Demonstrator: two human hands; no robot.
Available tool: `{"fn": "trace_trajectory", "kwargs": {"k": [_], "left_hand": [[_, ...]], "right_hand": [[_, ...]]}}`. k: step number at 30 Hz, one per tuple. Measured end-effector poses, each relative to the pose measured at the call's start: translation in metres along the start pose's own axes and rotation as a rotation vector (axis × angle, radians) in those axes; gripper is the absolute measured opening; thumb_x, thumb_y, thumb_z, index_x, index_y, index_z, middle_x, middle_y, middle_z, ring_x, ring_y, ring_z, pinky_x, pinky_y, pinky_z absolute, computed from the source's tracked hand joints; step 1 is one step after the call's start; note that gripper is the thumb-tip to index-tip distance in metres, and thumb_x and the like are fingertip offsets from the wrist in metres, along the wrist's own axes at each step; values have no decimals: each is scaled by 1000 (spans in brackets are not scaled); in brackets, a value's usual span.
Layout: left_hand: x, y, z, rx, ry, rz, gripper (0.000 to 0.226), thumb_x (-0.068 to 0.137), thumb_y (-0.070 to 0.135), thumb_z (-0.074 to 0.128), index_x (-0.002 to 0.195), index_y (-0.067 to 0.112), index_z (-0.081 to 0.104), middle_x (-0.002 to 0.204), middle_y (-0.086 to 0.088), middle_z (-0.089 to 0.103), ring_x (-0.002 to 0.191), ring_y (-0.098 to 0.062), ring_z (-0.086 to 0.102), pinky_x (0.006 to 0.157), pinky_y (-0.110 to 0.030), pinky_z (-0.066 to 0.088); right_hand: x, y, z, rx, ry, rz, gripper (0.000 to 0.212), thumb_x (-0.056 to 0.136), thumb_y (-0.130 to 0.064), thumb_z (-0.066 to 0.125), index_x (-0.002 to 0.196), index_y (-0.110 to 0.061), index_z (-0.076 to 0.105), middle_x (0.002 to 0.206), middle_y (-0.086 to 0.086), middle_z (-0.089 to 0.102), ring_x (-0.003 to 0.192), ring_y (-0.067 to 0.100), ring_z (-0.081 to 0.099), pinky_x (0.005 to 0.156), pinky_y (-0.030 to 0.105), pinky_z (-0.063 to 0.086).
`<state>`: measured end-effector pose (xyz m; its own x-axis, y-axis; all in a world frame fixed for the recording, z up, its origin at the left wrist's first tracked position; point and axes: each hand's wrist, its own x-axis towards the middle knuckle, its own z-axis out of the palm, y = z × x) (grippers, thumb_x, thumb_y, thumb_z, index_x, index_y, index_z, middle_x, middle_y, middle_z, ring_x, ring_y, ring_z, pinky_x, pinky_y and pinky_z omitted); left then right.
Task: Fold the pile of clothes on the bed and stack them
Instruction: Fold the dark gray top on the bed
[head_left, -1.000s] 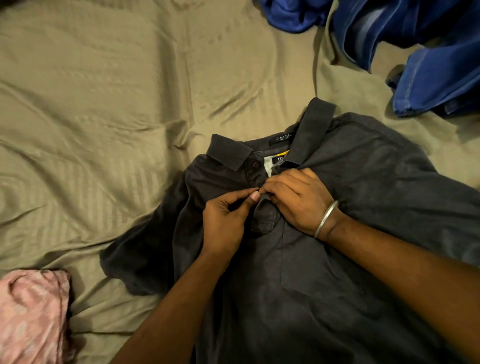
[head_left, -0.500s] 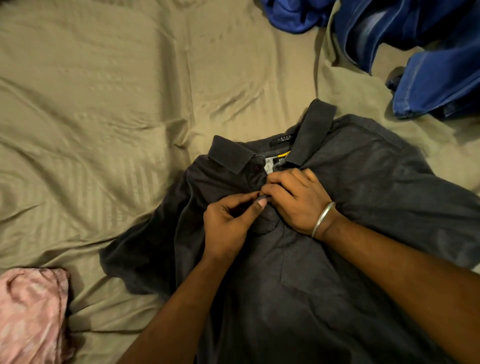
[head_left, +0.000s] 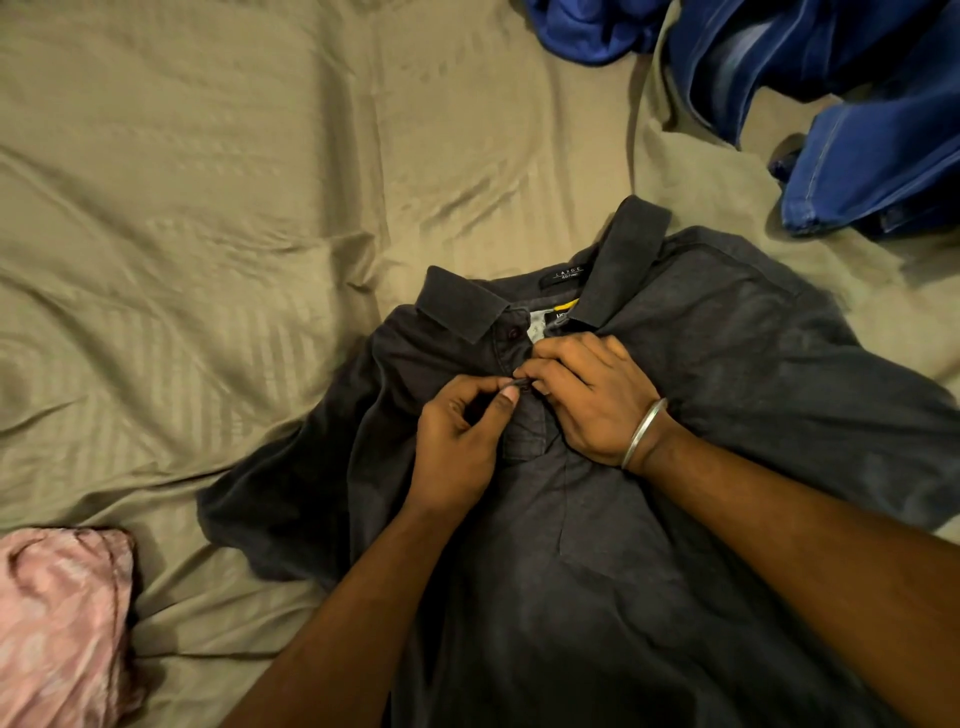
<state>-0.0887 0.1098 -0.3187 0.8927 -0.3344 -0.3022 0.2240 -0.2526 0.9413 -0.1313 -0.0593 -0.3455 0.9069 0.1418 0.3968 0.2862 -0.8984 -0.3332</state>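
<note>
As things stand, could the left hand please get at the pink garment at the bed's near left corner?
Probably yes: only bare bedsheet lies between the left hand and the pink garment, but that hand is pinching the grey polo shirt placket and must let go first.

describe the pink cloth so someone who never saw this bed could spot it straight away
Start from the olive striped bed sheet that fills the view and follow it to the bottom left corner. The crumpled pink patterned cloth lies there, left of the dark grey polo shirt. It is the only pink, pale item; the other clothes are dark grey or blue.
</note>
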Motion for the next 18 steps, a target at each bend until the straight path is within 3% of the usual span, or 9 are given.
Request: {"fn": "trace_trajectory", "kwargs": {"k": [5, 9, 12, 14, 16, 18], "left_hand": [[2, -2, 0, -4, -42, -22, 6, 90, 17, 65, 92, 18, 71, 100, -15, 69, 93, -17, 67, 85, -30, 53], [2, -8, -3, 217, -74, 43, 15, 89, 38, 55, 92, 27, 64, 97, 4, 63, 94, -10, 62, 91, -40, 51], [-2, -9, -3, 369, -74, 84, 22, 91, 39, 50, 100, 23, 63, 98, 12, 60, 93, -6, 60, 89, -41, 51], [-5, -3, -3, 220, -14, 53, 19, 89, 36, 53, 96, 25, 66, 93, 8, 65, 87, -8, 63, 84, -36, 53], [-6, 5, -4, 126, 75, 65, 15, 90, 24, 55, 94, 21, 69, 83, 7, 67, 73, -6, 62, 72, -23, 51], [-3, 12, -7, 195, 163, 148, 14, 91, 15, 57, 96, 18, 70, 84, 7, 69, 69, -5, 64, 67, -23, 53]], "right_hand": [[0, 0, 0, 11, -18, 48, 26, 94, -23, 51, 111, -12, 68, 112, 6, 64, 93, 22, 52, 72, 33, 34], [-1, 0, 1, -3, -5, 68, 28, 96, -28, 53, 116, -15, 66, 117, 5, 61, 93, 24, 54, 73, 36, 39], [-1, -3, 1, 73, 67, 135, 33, 95, -29, 55, 125, -15, 53, 127, 8, 42, 106, 25, 51, 80, 40, 51], [-2, -4, -1, 155, 134, 160, 36, 94, -24, 56, 126, -12, 49, 130, 10, 35, 114, 25, 49, 90, 42, 53], [-1, -4, -5, 224, 182, 199, 36, 93, -17, 55, 127, -7, 49, 131, 11, 36, 117, 26, 50, 99, 41, 48], [3, -4, -9, 287, 225, 268, 35, 91, -5, 52, 126, 1, 53, 130, 16, 44, 120, 28, 50, 107, 37, 42]]}}
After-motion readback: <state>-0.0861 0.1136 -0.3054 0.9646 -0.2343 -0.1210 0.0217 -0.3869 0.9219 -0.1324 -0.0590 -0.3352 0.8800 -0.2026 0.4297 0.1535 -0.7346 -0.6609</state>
